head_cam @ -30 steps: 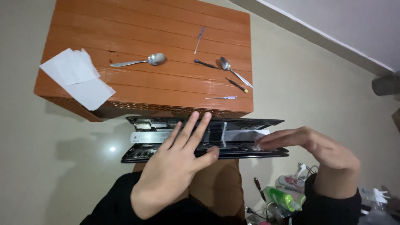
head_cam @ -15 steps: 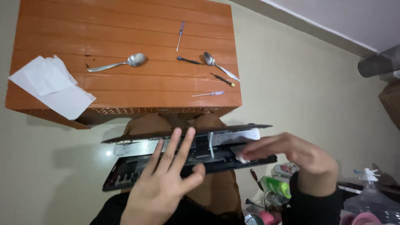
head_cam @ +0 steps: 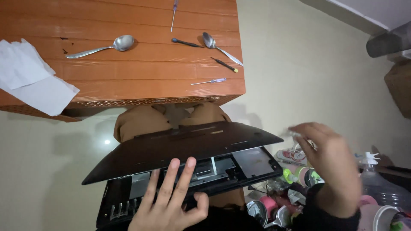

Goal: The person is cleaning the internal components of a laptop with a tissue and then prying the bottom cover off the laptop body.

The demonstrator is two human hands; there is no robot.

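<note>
A black laptop lies on my lap with its insides (head_cam: 214, 169) showing. Its black cover panel (head_cam: 184, 145) is lifted at the far side and tilts up over the base. My left hand (head_cam: 171, 203) grips the near edge of the base, fingers spread over the exposed parts and thumb along the rim. My right hand (head_cam: 327, 167) hovers off the laptop's right end, blurred by motion, fingers curved and apart, with nothing clearly in it.
An orange wooden table (head_cam: 128, 81) stands ahead with two spoons (head_cam: 102, 46) (head_cam: 220, 48), several small screwdrivers (head_cam: 209, 81) and white tissues (head_cam: 32, 81). Bottles, cups and other clutter (head_cam: 299, 179) crowd the floor at the lower right.
The cover panel has swung further up from the base. My right hand has come off the laptop and moved right. The view has shifted closer and lower.
</note>
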